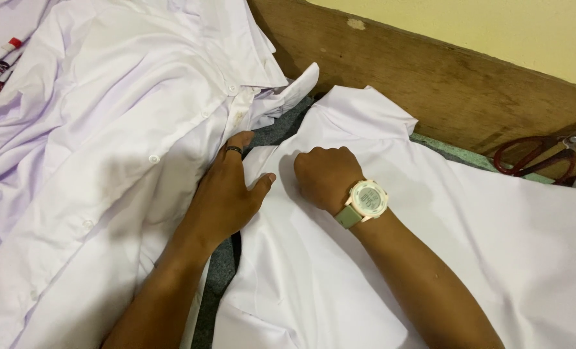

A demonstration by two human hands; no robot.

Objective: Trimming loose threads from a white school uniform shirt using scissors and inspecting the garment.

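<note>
A white shirt lies spread flat across the right half of the view, collar toward the top. My right hand, with a pale green watch on the wrist, is curled into a fist and presses on the shirt just below the collar. My left hand, a dark ring on one finger, lies flat with fingers together along the shirt's left front edge, thumb resting on the cloth. A second white buttoned shirt lies crumpled to the left, touching my left hand's outer side.
A wooden board runs along the back against a yellow wall. Red-handled scissors lie at the right by the board. Grey cloth surface shows between the shirts. Small red-and-white items sit at the far left.
</note>
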